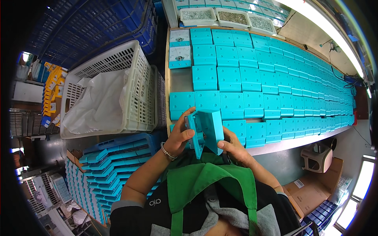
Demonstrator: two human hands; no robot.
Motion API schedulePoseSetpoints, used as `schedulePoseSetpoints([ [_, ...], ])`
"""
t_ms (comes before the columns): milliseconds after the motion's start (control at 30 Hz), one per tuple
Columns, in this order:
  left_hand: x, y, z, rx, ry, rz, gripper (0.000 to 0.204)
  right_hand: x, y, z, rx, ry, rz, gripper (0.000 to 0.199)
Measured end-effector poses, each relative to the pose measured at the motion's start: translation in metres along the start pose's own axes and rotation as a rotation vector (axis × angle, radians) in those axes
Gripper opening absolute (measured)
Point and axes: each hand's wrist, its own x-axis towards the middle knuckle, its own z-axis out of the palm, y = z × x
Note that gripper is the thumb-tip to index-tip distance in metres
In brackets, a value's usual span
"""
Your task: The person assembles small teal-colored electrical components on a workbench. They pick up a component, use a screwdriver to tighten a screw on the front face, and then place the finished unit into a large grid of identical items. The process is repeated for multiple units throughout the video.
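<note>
My left hand point(181, 137) is closed on the edge of a turquoise plastic frame point(196, 138), held upright on its side. My right hand point(235, 149) grips a deeper turquoise plastic casing point(215, 128), its thumb on the near edge. The two parts stand at an angle, close together, with a gap between them that widens toward me. Whether they touch at the far end, I cannot tell. Just beyond my hands, rows of similar turquoise casings point(229, 80) cover the workbench. Two pieces with white dial faces point(180, 54) lie at the bench's far left corner.
Three white trays point(233, 19) of small metal parts stand along the bench's back. To the left are a white crate point(136, 90) with a plastic liner, blue crates point(94, 27) and stacked turquoise parts point(103, 173). A beige stool point(316, 157) and cardboard box point(311, 190) stand at right.
</note>
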Motion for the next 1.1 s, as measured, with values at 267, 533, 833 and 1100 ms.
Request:
schedulePoseSetpoints([
  [267, 0.009, -0.011, 0.006, 0.476, 0.042, 0.144, 0.102, 0.014, 0.032, 0.001, -0.109, 0.048, -0.104, 0.092],
  [533, 0.008, -0.017, -0.03, 0.87, 0.102, 0.316, 0.087, 0.03, 0.024, 0.001, -0.658, 0.301, -0.445, 0.085],
  [833, -0.002, 0.01, -0.043, 0.731, 0.015, 0.342, 0.063, 0.05, 0.011, -0.03, -0.155, 0.09, -0.17, 0.053],
  [1100, 0.0, 0.011, -0.058, 0.283, -0.122, 0.036, 0.097, 0.055, -0.006, -0.03, -0.025, -0.038, -0.05, 0.043],
])
